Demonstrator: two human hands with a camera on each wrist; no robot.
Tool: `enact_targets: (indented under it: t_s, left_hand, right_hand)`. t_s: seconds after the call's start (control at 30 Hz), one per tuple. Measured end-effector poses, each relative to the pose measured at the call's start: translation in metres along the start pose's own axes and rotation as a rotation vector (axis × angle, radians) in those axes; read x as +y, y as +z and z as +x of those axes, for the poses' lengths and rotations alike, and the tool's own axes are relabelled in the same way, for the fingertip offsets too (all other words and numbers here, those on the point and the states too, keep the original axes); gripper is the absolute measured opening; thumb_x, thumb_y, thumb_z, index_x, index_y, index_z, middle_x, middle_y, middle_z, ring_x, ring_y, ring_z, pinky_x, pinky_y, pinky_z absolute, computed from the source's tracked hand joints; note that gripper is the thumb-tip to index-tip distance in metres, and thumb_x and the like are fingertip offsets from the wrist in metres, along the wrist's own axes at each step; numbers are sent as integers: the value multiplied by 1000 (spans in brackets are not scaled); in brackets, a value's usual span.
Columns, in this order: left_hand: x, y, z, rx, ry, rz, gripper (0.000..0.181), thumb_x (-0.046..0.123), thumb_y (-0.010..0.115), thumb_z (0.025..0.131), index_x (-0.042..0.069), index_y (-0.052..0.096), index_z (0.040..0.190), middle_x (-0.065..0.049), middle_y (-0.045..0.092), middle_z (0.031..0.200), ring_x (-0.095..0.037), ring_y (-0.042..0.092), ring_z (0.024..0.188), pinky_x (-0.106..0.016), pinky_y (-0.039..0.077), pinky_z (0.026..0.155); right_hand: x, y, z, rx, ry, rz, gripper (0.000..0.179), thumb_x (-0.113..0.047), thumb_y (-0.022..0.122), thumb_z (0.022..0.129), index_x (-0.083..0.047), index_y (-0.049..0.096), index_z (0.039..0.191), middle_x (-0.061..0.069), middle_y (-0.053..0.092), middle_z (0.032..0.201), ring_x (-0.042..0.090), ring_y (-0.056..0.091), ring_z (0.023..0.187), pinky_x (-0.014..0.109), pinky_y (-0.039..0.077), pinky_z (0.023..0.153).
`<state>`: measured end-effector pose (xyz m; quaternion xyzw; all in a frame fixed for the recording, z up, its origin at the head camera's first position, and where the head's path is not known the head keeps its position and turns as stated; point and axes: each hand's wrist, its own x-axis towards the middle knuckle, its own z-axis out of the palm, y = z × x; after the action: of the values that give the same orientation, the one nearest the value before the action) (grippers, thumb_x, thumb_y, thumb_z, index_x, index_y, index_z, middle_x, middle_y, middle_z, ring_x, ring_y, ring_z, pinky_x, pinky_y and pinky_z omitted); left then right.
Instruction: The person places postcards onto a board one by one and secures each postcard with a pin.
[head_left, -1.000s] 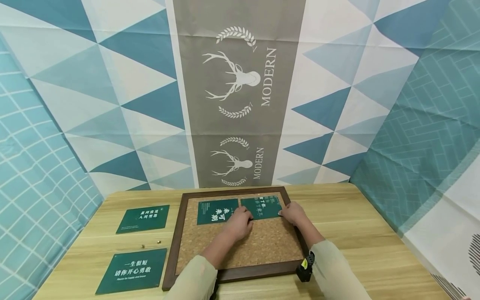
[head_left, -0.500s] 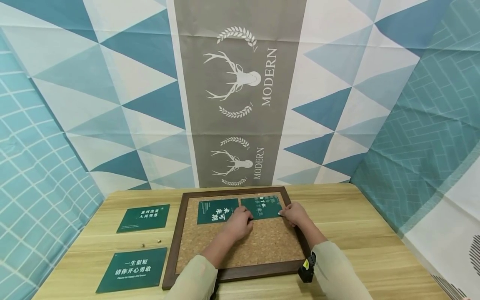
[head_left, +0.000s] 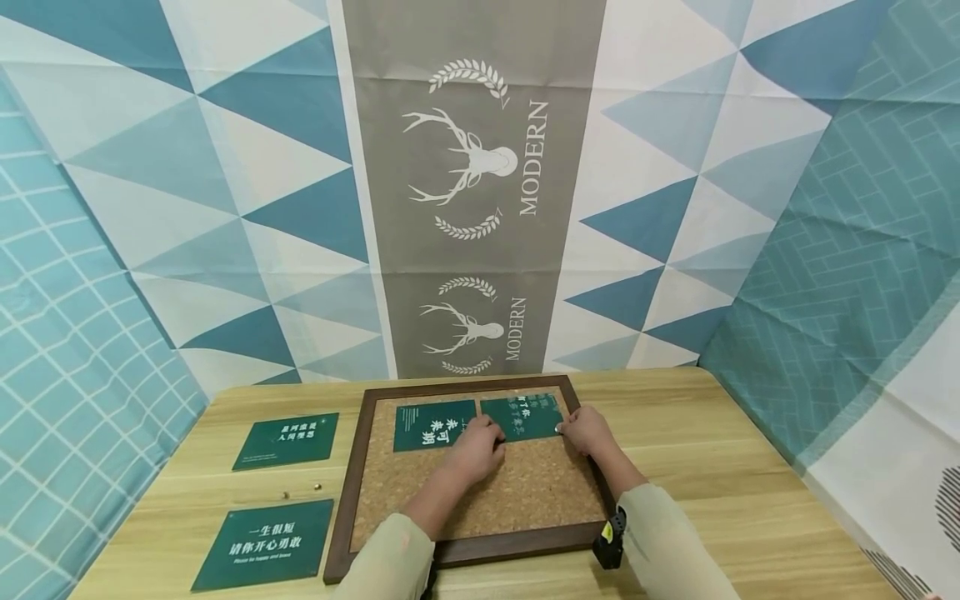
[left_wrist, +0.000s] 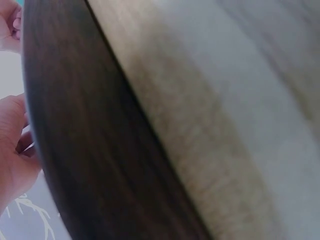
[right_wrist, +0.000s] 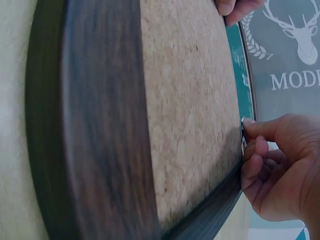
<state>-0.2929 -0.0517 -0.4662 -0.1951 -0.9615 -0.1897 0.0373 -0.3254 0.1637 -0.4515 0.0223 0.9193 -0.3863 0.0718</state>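
Observation:
A cork board [head_left: 540,487] in a dark wooden frame lies on the table. Near its far edge, two green cards printed with white characters sit side by side, a left card [head_left: 420,427] and a right card [head_left: 525,412]. My left hand [head_left: 472,450] has bent fingers at the lower-left corner of the right card, holding it against the cork. At that card's lower-right corner, my right hand [head_left: 587,429] pinches a small shiny thumbtack [right_wrist: 243,120] under the thumb, its other fingers curled. Both hands' fingertips are partly hidden in the head view.
Left of the board lie two more green cards, an upper one [head_left: 287,440] and a lower one [head_left: 262,546]. Between them rest two small metal tacks, one nearer the board [head_left: 318,486] and another [head_left: 285,495]. A patterned cloth [head_left: 472,208] hangs behind the wooden table [head_left: 705,467].
Both hands stay at the same corners of the right card across the frames. The head view shifts very slightly; cards and board keep their places.

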Motion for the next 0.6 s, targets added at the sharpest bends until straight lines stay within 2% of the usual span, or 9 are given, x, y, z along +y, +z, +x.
enact_targets:
  t_s: [0.33,0.6]
  left_hand:
    - [0,1,-1,5,6,-1,18,19,57,92,7,67,102,-6,54,101,-21,53,97,-34,50,79]
    - [1,0,0,10,-6,-7,20,19,56,92,6,67,103,-7,55,104,-22,54,101,-35,50,83]
  right_hand:
    - [3,0,1,9,34,6,38,-17,62,89,-12,47,54,-4,35,42,11,38,39,25,38,43]
    - [-3,3,-4,56,-6,-67,52,-18,62,89,-18,33,46,-7,27,41,10,34,37,25,36,43]
